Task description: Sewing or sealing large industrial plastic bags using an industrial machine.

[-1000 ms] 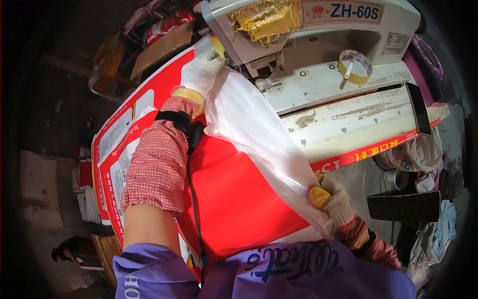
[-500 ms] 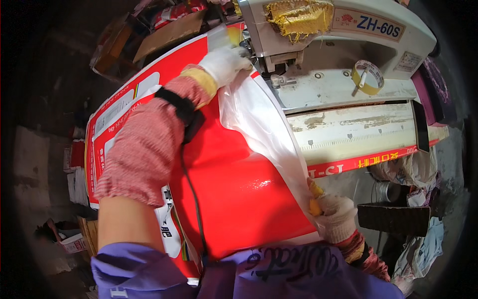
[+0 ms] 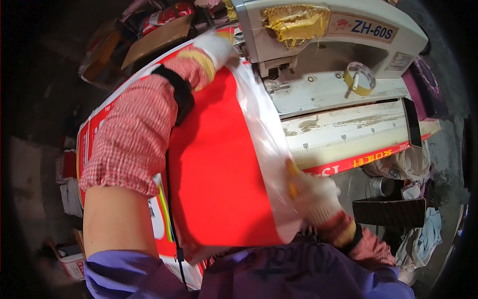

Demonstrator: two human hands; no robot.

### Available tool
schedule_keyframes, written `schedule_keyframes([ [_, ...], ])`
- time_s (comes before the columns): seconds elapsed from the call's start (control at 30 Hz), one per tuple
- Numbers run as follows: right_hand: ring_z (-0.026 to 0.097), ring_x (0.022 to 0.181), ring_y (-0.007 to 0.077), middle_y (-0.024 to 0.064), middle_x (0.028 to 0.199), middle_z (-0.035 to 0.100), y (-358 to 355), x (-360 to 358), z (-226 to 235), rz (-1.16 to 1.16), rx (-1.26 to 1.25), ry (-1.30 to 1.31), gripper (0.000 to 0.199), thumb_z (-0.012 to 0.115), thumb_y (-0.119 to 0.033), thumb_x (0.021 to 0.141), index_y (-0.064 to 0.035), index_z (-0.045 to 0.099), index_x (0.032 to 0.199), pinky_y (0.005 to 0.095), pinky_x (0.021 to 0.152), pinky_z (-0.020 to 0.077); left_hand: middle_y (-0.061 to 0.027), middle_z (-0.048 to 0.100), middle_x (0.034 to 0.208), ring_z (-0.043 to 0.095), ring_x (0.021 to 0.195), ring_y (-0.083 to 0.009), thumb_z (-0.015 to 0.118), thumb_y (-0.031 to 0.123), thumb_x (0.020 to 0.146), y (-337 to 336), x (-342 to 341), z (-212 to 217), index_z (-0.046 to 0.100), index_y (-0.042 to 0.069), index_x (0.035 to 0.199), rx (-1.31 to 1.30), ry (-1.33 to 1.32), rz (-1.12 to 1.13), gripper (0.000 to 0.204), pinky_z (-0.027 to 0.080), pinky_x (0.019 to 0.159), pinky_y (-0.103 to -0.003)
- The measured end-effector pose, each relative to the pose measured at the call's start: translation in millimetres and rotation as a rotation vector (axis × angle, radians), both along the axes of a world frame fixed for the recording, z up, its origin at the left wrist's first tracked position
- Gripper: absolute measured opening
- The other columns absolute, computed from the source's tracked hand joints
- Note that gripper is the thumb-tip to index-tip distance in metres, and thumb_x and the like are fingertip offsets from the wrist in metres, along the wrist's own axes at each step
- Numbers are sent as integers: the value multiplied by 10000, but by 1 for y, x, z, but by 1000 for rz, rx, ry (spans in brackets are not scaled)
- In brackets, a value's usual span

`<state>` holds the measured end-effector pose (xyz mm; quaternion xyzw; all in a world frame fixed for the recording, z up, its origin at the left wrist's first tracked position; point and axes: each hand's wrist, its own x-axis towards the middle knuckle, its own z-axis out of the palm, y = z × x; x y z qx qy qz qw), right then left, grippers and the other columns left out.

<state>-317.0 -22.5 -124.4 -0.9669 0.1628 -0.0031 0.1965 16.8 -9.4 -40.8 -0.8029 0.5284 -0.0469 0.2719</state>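
Note:
A large red printed plastic sack (image 3: pixel 224 164) lies across the front of me, with a whitish translucent liner (image 3: pixel 266 134) along its right edge. Near the sewing machine's head, my left hand (image 3: pixel 219 47), in a white glove, is closed over the far end of that edge; motion blurs its fingertips. My right hand (image 3: pixel 313 194), gloved with yellow-coated fingers, grips the sack's edge at the near right and is also blurred. A pale industrial sewing machine (image 3: pixel 318 65) stands right of the sack, its presser foot (image 3: pixel 274 85) just beside the edge.
A roll of yellow tape (image 3: pixel 366 88) with a white stick in it rests on the machine bed. A ruler-marked board (image 3: pixel 348 132) runs along the bed's front. Cardboard (image 3: pixel 159 40) and red packages (image 3: pixel 167 17) lie at the back left. A dark box (image 3: pixel 389 213) stands at the right.
Both hands and the sack's edge have shifted left, away from the machine; my right hand has also moved farther forward. The head view itself has shifted slightly.

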Motion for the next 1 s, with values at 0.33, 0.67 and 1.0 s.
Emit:
schedule_keyframes([
  [0.33, 610, 775, 296, 157, 825, 622, -30, 144, 33, 64, -149, 22, 204, 478, -136, 786, -58, 617, 913, 391, 632, 481, -79, 604, 1021, 578, 941, -275, 527, 190, 759, -5, 12, 71, 570, 213, 1089, -4, -281, 73, 333, 461, 790, -355],
  [0.67, 635, 698, 194, 110, 818, 652, -96, 147, 22, 535, 463, -27, 253, 541, -131, 715, -106, 651, 941, 301, 628, 484, -109, 569, 719, 554, 762, -292, 608, 161, 655, 20, -183, 101, 568, 67, 763, -18, 318, -242, 149, 425, 705, -386],
  [1.0, 612, 601, 214, 97, 694, 641, -80, 148, 22, 406, 476, 41, 181, 532, -184, 725, -95, 651, 828, 348, 579, 461, -55, 595, 725, 536, 618, -140, 568, 151, 801, 46, -175, 130, 581, 44, 1016, 361, 1305, 590, 241, 453, 599, -296],
])
